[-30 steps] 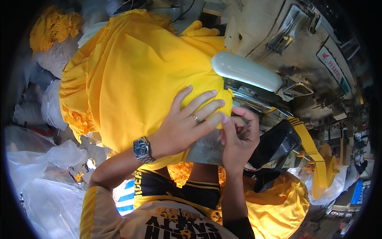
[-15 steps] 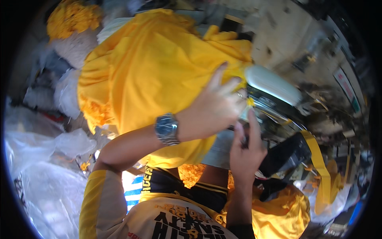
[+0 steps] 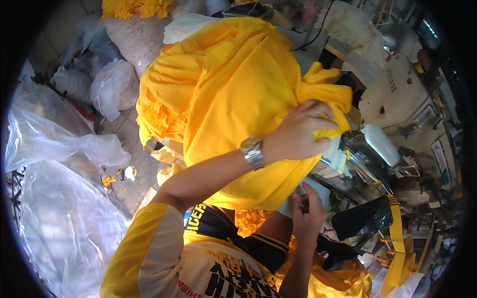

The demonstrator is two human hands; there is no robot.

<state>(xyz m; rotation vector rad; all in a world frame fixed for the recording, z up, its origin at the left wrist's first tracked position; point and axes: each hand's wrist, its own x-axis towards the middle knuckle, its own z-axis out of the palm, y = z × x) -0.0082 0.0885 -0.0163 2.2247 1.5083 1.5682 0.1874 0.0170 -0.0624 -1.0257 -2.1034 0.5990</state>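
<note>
A large heap of yellow cloth [image 3: 233, 99] lies in front of me, its loose edge draped towards my lap. My left hand [image 3: 300, 130], with a metal watch on the wrist, is pressed on the cloth's right side, fingers curled into a fold. Lower down, close to the cloth's lower right edge, my right hand [image 3: 308, 208] is closed with thumb and fingers together. Whatever it may hold is too small or hidden to name. To the right of my hands stands a sewing machine [image 3: 360, 161] with metal parts and a white rounded piece.
Clear plastic sheeting [image 3: 64, 213] covers the left side. Stuffed plastic bags [image 3: 117, 87] stand at the far left. A dark flat rectangular object [image 3: 362, 217] and a yellow strip [image 3: 396, 228] are at the right. More yellow cloth [image 3: 343, 280] is piled beside my right leg.
My left hand has moved from beside the machine onto the yellow cloth, its fingers now curled in. My right hand has dropped away from it and closed. The whole view has shifted.
</note>
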